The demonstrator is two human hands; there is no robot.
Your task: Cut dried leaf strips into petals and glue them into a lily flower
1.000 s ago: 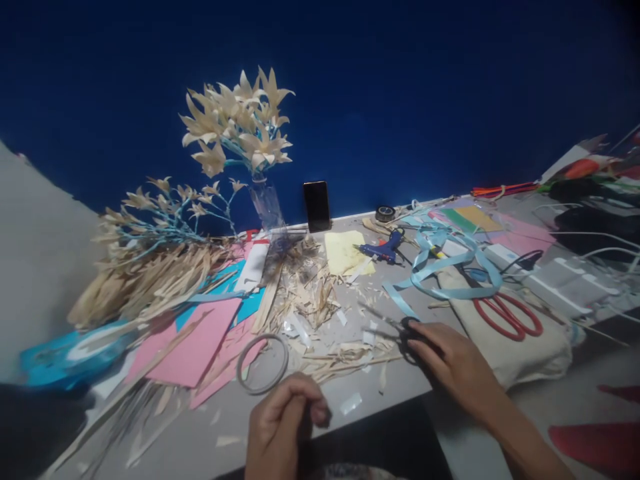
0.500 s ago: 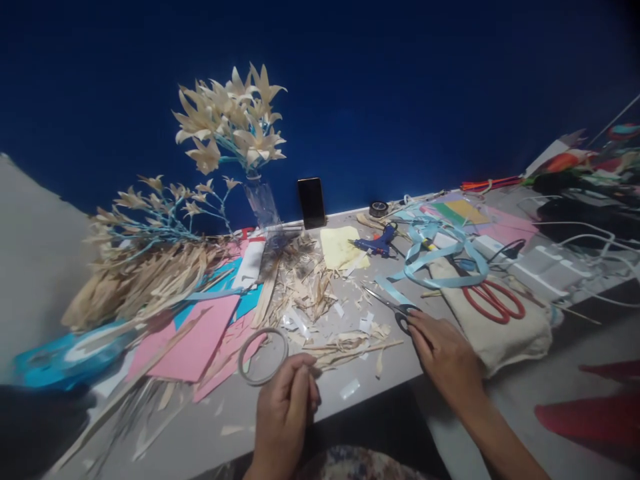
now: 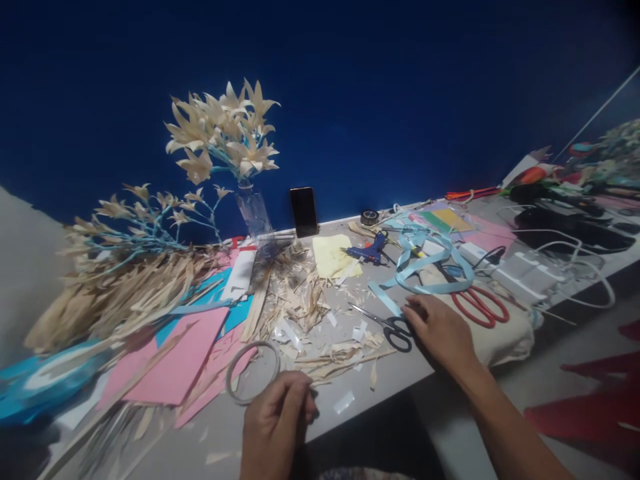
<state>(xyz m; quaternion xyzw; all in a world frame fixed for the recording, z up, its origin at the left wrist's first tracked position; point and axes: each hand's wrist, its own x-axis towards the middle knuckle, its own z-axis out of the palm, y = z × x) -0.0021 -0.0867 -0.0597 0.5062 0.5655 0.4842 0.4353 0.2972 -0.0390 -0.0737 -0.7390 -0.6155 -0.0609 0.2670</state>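
Black-handled scissors [image 3: 393, 330] lie on the table, blades pointing away to the left. My right hand [image 3: 443, 333] is just right of their handles, fingers reaching forward and slightly apart. Its fingertips are by the end of a light blue ribbon [image 3: 433, 285]; whether they touch it I cannot tell. My left hand [image 3: 277, 417] is closed at the front edge, thumb against curled fingers, and anything inside is hidden. Beside it lies a grey ring-shaped roll [image 3: 229, 377], close to the knuckles. Dry husk scraps [image 3: 313, 300] lie ahead of the hands.
A blue glue gun [image 3: 367, 250] rests near a yellow sheet [image 3: 327, 260]. Behind stand a phone [image 3: 304, 212] and a clear vase [image 3: 253, 212] of husk flowers [image 3: 225, 130]. Pink sheets [image 3: 175, 367] lie left; red-handled scissors [image 3: 483, 307] lie on a cream cloth [image 3: 505, 340] at right.
My right hand has let go of the black-handled scissors and moved up toward the ribbon. My left hand stays closed by the grey ring. The view has shifted slightly.
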